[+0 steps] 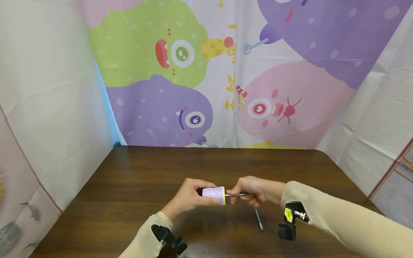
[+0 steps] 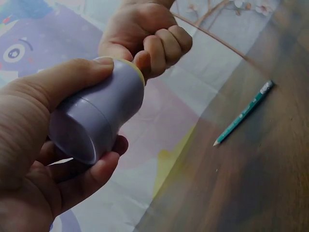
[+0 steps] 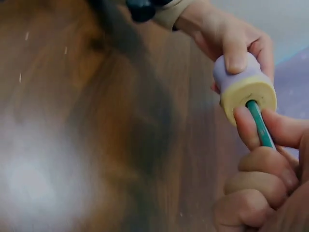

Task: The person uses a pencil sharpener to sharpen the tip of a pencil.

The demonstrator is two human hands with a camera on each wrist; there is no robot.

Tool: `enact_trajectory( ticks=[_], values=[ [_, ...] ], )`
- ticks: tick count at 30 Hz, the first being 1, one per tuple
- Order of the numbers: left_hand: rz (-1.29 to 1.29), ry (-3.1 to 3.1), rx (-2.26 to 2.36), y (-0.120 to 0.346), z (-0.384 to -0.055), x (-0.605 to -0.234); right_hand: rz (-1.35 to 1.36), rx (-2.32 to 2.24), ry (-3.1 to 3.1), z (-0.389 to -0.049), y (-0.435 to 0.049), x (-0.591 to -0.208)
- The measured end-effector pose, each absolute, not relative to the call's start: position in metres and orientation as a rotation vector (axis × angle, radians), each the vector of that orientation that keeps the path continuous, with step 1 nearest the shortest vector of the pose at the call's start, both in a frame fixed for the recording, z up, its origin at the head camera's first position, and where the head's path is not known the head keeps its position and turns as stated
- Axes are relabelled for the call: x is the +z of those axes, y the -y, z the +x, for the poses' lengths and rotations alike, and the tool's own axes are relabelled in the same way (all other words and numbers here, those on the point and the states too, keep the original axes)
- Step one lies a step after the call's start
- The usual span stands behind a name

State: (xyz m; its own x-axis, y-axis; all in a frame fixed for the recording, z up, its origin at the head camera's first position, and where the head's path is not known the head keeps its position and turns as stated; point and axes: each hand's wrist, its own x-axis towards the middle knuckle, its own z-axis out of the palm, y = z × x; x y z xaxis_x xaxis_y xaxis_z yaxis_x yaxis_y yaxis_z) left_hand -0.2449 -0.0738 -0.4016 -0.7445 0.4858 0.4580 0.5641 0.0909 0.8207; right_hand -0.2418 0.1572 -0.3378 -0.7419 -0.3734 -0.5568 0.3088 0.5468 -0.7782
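Observation:
My left hand (image 1: 188, 195) grips a small lilac pencil sharpener (image 1: 211, 193) with a yellow end face, thumb on one side and fingers on the other. A green pencil (image 3: 261, 126) runs into the hole in that yellow face (image 3: 251, 94). My right hand (image 1: 251, 189) pinches the pencil between thumb and forefinger close to the hole, its other fingers curled. The pencil's tip is hidden inside the sharpener. In the left wrist view the sharpener's rounded lilac body (image 2: 104, 106) faces the camera.
A second green pencil (image 1: 258, 219) lies on the dark wooden table (image 1: 145, 172), below the right hand; its pointed tip shows in the left wrist view. A curtain with cartoon figures (image 1: 161, 104) hangs behind the table. Both forearms carry black wrist mounts (image 1: 292, 220).

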Motion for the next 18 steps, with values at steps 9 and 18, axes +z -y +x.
enact_trajectory(
  ticks=[9, 18],
  values=[
    [-1.031, 2.308, -1.876, 0.083, -0.247, -0.396, -1.274, -0.919, -2.670, -0.238, -0.170, -0.357],
    [-1.013, 2.319, -1.860, 0.090, -0.249, -0.388, -2.697, 0.227, -3.110, -0.252, -0.179, -0.382]
  ],
)
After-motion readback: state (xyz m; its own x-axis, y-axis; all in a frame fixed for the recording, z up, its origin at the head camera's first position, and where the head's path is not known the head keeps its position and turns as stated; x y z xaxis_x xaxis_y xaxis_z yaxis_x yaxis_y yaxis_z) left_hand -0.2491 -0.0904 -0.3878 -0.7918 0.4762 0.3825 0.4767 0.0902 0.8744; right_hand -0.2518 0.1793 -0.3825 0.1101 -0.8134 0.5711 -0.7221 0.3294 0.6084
